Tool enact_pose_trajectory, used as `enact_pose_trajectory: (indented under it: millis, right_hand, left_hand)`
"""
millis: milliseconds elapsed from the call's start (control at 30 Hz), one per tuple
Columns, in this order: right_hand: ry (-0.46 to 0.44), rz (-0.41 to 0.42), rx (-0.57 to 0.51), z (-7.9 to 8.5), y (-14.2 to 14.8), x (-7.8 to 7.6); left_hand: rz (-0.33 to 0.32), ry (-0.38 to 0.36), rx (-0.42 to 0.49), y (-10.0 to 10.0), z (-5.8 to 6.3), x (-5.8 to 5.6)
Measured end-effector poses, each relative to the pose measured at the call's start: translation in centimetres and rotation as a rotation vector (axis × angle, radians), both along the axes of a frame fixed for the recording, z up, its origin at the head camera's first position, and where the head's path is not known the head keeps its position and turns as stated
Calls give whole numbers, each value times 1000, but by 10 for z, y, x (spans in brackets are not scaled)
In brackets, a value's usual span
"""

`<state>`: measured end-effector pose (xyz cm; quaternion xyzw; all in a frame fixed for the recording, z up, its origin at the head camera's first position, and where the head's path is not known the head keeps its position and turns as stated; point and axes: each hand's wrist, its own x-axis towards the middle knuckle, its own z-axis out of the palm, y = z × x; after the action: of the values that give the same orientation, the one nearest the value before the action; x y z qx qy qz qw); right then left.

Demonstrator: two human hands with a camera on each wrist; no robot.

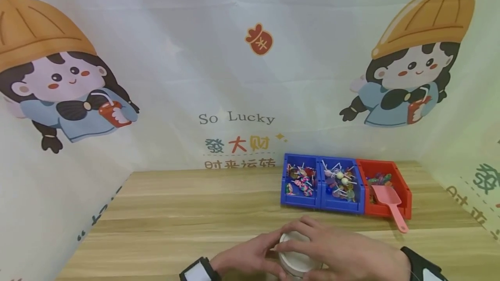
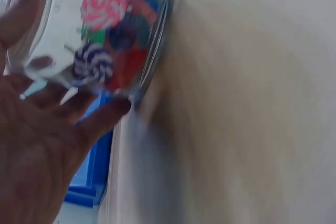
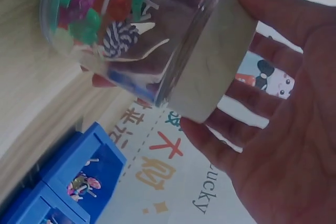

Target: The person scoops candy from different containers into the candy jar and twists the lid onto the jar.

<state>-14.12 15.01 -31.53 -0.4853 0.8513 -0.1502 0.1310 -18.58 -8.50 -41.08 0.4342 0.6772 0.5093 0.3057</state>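
A clear jar (image 3: 157, 19) with a white lid (image 1: 298, 260) stands upright at the table's front. My left hand (image 1: 251, 254) holds the jar's side, its fingers curled round the clear wall in the left wrist view. From the other side, my right hand (image 1: 345, 246) grips the white lid by its rim, thumb and fingers spread about it. The lid sits on the jar's mouth. Inside the jar are small swirl lollipops (image 2: 94, 64) and several coloured translucent pieces (image 3: 86, 24). The jar's base is hidden in the head view.
Behind the hands, to the right, two blue bins (image 1: 300, 205) hold small lollipops. A red bin (image 1: 406, 198) beside them holds coloured pieces and a pink scoop (image 1: 387, 195), whose handle hangs over the front. A printed cloth (image 1: 175, 77) hangs round the wooden table (image 1: 175, 203).
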Motion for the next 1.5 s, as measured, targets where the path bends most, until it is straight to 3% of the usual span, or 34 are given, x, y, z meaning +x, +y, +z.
enact_pose_trajectory:
  millis: [133,300,433,567,633,700,867,933,1033,1100,1233,1300,1400,1500]
  right_hand:
    - [113,-46,-15,-4,-1,1]
    - [175,-192,11,-12,-6,5]
    - [185,-284,53,-17,-14,8]
    - [249,-294,93,-23,-21,12]
    - [281,-277,91,-25,-21,12]
    - [275,-245,86,-26,-19,12]
    - [226,-109,65,-26,-7,11]
    - [252,-50,58,-26,-4,11]
    - [312,10,27,-26,-4,10]
    - [331,17,1,-27,-5,9]
    - [331,-25,-9,-28,-8,7]
    - [347,-62,11,-30,-9,6]
    - [377,-148,47,-33,-12,5]
    - [455,-250,87,-38,-20,5]
  left_hand:
    - [87,-30,52,5,-2,12]
    - [216,-81,85,14,-3,28]
    - [340,-40,58,19,-5,38]
    - [420,22,16,21,-8,44]
    - [419,22,0,20,-9,44]
    - [385,-30,-4,18,-9,43]
    - [212,-159,-17,10,-6,35]
    - [129,-181,-25,6,-3,31]
    - [36,-168,-9,1,-1,27]
    - [13,-147,10,1,-1,26]
    - [54,-107,50,4,-2,29]
    - [95,-52,73,6,-3,31]
    - [198,26,77,12,-3,34]
    - [355,92,45,22,-3,39]
